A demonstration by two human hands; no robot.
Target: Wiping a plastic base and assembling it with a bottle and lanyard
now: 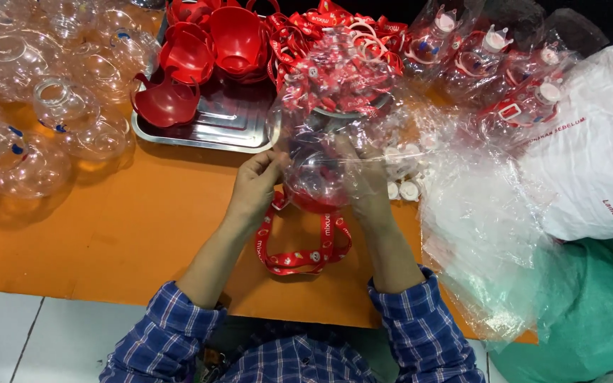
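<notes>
clear plastic bags [484, 213] right, white sack [597, 156]

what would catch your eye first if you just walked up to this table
First, the two hands, left hand and right hand, holding a clear round bottle in a thin plastic bag at the centre, its red strap looped on the orange table. Behind it a metal tray holds red cups, and clear empty bottles crowd the far left.

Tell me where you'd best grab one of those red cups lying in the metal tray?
Probably by the rim of the front red cup, coming from above. It lies at the near-left corner of the metal tray, its open mouth facing up, with nothing over it.
</notes>
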